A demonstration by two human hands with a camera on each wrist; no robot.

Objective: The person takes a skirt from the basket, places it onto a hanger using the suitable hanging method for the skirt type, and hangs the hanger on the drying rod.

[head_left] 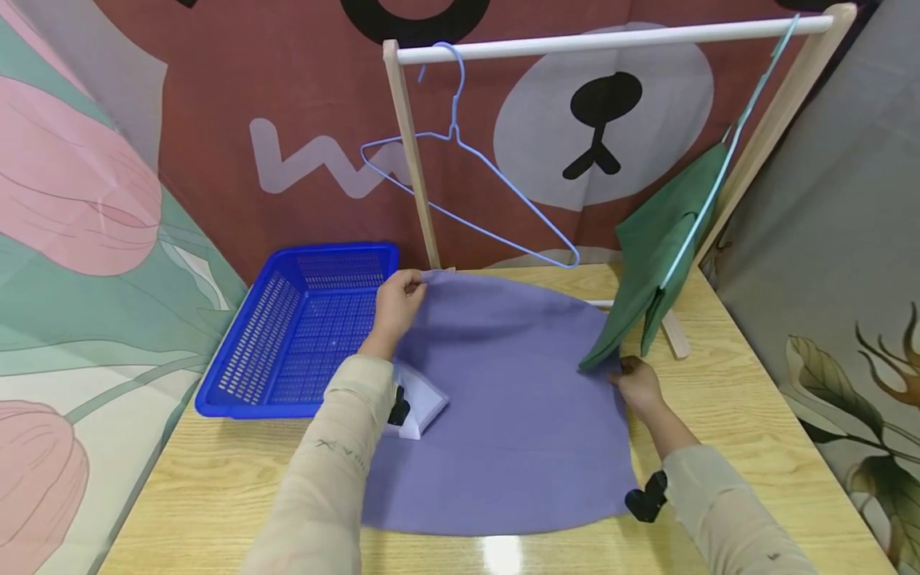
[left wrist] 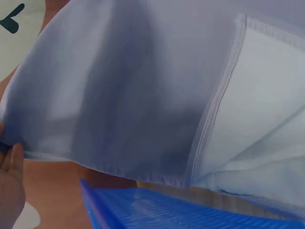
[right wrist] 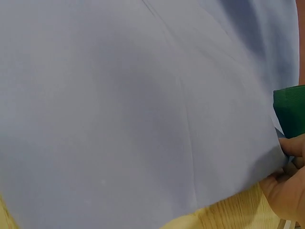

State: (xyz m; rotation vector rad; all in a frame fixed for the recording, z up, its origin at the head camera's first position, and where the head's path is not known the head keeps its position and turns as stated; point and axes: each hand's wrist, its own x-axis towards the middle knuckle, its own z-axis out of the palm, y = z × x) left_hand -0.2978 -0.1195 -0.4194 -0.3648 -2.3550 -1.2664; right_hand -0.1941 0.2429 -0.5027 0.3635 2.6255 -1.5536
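A purple cloth (head_left: 503, 431) is spread over the table, its far edge lifted. My left hand (head_left: 398, 310) pinches the cloth's far left corner between thumb and fingers. On the right, my right hand (head_left: 641, 390) pinches the cloth's side edge, just under the hanging tip of a green cloth (head_left: 664, 239). A white piece with a stitched edge (left wrist: 252, 100) shows at the purple cloth's left side, partly behind the left sleeve in the head view. Whether it is a separate cloth or a folded-over part, I cannot tell.
A blue plastic basket (head_left: 262, 351) stands at the left. Behind the cloth rises a wooden rack with a white rail (head_left: 611, 41). A periwinkle hanger (head_left: 517, 190) hangs at its left end; a light teal hanger (head_left: 700, 216) carries the green cloth at the right.
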